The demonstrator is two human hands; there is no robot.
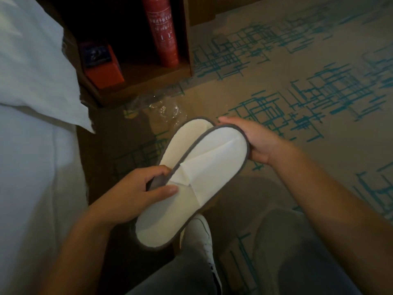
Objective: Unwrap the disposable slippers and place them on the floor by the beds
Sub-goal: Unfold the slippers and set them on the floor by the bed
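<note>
Two white disposable slippers [200,167] with grey edging are out of the wrap, stacked flat and slightly fanned at the toes, held tilted above the carpet. A clear crumpled wrapper [164,108] lies on the floor beyond them.

Under you spreads a tan carpet [276,67] with teal line patterns. A crumpled clear plastic wrapper [163,108] lies on it just before the wooden nightstand [187,35], and your white shoe [198,235] stands on it too.
</note>
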